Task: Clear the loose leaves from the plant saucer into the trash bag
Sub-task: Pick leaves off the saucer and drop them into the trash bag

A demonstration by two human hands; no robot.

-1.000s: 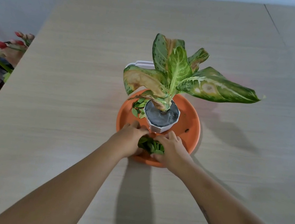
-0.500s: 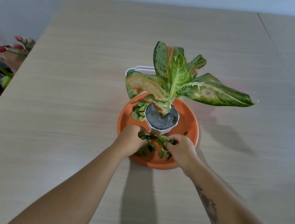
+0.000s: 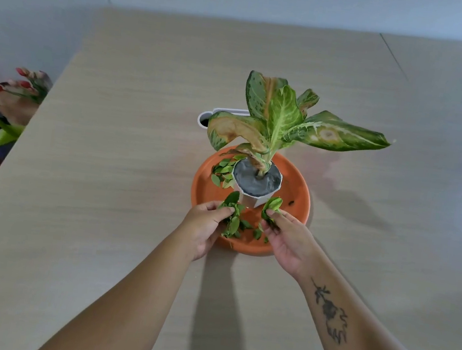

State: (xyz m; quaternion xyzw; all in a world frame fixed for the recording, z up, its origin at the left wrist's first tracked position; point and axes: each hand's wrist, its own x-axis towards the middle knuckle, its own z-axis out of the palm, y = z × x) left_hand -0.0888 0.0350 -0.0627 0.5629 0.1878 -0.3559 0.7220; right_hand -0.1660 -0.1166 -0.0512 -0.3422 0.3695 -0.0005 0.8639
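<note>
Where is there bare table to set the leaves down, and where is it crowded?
Bare table lies left of the orange saucer, also right of it and between the forearms. Crowded: the saucer, with the white pot, loose leaves, left hand and right hand.

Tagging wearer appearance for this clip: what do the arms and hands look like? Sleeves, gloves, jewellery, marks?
Both forearms are bare up to the frame edge, with no sleeves in view. The left hand and right hand are ungloved; no rings, watch or bracelets show. The one marking is a dark tattoo on the right forearm, a long flower-like shape running along the arm.
</note>
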